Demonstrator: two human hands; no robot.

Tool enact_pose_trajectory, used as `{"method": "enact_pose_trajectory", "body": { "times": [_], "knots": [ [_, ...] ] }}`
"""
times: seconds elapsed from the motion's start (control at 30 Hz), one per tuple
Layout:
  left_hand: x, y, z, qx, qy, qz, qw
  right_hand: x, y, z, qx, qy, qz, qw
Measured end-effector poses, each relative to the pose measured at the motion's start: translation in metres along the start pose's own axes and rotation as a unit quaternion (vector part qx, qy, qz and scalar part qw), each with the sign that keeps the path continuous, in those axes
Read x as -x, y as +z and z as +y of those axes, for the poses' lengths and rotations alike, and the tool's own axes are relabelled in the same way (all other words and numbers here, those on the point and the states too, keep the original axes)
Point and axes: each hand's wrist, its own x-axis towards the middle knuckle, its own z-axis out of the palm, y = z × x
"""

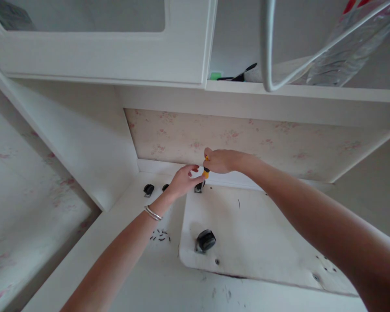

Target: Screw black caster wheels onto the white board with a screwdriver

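Note:
My right hand (222, 161) is closed around the handle of a yellow and black screwdriver (206, 174), which points down. Below it, a black caster wheel (199, 187) with a metal plate sits at the far left corner of a white board (263, 229). My left hand (184, 180), a silver bangle on its wrist, is beside that caster. Its fingers are curled but apart, with the thumb reaching to the screwdriver's lower end; whether it touches is unclear. Another caster (206, 240) stands at the board's near left corner. The screwdriver's tip is hidden.
Loose casters (148, 189) lie left of my left hand, and several dark screws (160, 235) are scattered on the white surface. A cabinet (107, 56) overhangs the work, with a white cable (268, 47) hanging at its right. A side panel (81, 130) stands left.

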Motion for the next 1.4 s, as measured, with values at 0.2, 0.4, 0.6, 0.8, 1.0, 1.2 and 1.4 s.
{"method": "enact_pose_trajectory", "body": {
  "times": [0.2,0.4,0.6,0.8,1.0,1.2,1.4],
  "knots": [
    [-0.021,0.008,0.021,-0.036,0.007,0.018,0.999,0.001,-0.013,-0.010,0.012,-0.013,-0.015,1.000],
    [-0.023,0.017,0.025,-0.022,0.010,0.082,0.996,-0.002,-0.018,-0.017,0.041,0.007,0.024,0.999],
    [-0.024,0.014,0.021,0.008,0.011,0.072,0.997,-0.002,-0.017,-0.011,0.028,-0.014,0.030,0.999],
    [-0.021,0.011,0.018,0.022,0.007,0.028,0.999,0.002,-0.024,-0.005,0.057,-0.050,0.048,0.996],
    [-0.021,0.013,0.023,0.042,0.021,0.069,0.996,-0.002,-0.021,-0.005,0.082,-0.019,0.081,0.993],
    [-0.023,0.007,0.021,0.032,0.033,0.025,0.999,0.006,-0.023,-0.002,0.062,-0.036,0.045,0.996],
    [-0.020,0.007,0.021,0.055,0.027,0.012,0.998,0.008,-0.025,-0.004,0.081,-0.060,0.043,0.994]
  ]
}}
